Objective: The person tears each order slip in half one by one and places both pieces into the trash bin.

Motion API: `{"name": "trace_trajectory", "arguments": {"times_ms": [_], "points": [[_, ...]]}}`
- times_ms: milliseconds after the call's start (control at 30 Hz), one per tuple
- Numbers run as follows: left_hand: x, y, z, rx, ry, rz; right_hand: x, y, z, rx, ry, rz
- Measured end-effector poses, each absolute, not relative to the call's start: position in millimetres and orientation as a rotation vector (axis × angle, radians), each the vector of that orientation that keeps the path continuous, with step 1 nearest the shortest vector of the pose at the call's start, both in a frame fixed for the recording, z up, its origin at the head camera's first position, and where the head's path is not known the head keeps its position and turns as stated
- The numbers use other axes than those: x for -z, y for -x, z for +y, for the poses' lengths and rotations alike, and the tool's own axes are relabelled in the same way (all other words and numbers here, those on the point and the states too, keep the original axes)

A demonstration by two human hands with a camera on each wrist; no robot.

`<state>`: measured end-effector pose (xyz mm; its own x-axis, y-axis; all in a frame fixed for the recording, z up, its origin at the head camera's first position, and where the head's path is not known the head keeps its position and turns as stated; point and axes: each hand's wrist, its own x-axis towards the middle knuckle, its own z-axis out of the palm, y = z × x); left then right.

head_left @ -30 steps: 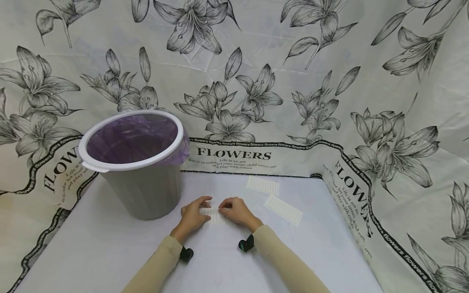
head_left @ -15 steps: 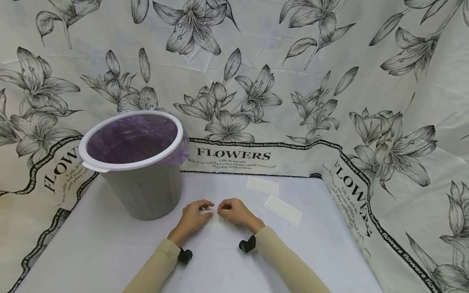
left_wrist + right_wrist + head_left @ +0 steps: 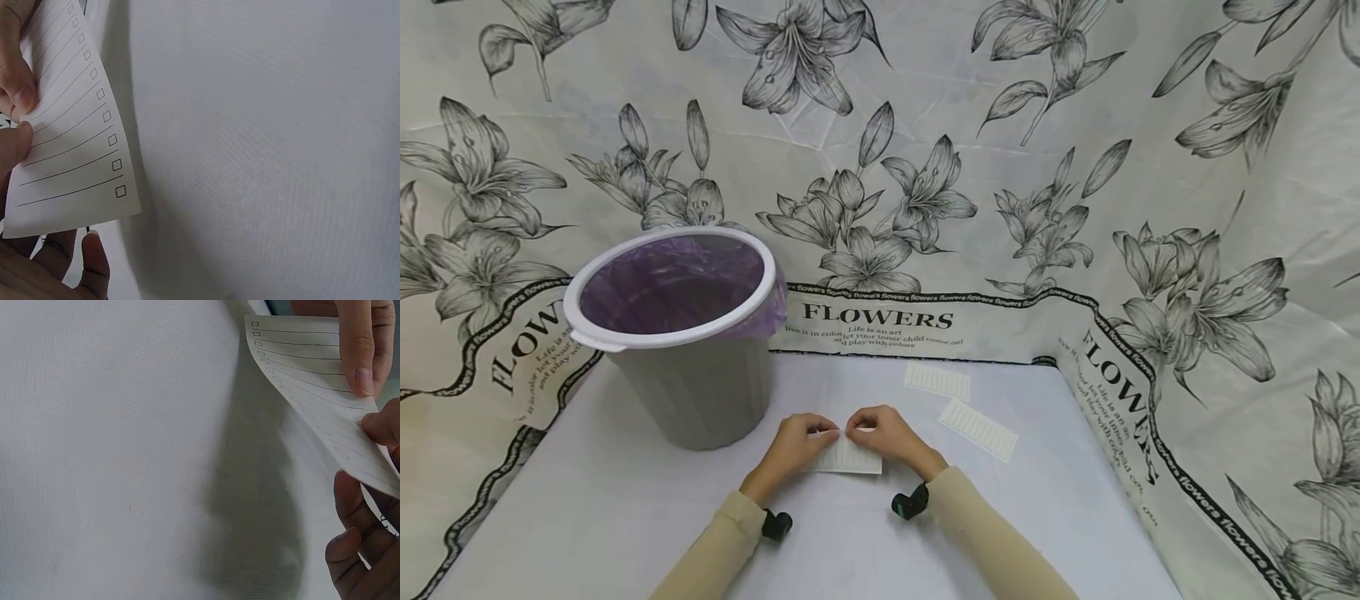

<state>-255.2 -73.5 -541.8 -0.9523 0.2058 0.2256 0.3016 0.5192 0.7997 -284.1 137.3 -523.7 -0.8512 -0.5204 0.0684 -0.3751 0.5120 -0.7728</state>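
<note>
A white checklist sheet (image 3: 847, 458), printed with ruled lines and a column of small boxes, is raised toward me over the white cloth. My left hand (image 3: 795, 443) pinches its far edge. Close beside it, my right hand (image 3: 883, 432) pinches that same edge, with the two thumbs almost meeting. In the left wrist view the sheet (image 3: 78, 137) bends slightly, its boxed edge off the cloth. Seen from the right wrist, the paper (image 3: 306, 369) casts a shadow below, and curled fingers show under it.
Two similar sheets, one farther back (image 3: 937, 381) and one nearer (image 3: 979, 429), lie flat to the right. A grey bin (image 3: 703, 392) with a white rim and purple liner stands at the left. Flower-printed fabric (image 3: 880, 208) hangs behind the table (image 3: 1000, 517).
The sheet lay flat between my hands earlier; now its near edge is lifted and it tilts up. My left fingers have closed onto its far edge, beside my right hand.
</note>
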Motion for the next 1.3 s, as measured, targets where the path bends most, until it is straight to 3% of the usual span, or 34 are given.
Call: {"name": "trace_trajectory", "arguments": {"times_ms": [867, 1300], "points": [[536.6, 250.5, -71.5, 1.420, 0.556, -2.691, 518.2, 269.3, 141.1, 1.228, 0.768, 2.614], [538.4, 250.5, -71.2, 1.429, 0.443, -2.712, 521.3, 265.7, 139.2, 1.208, 0.806, 2.673]]}}
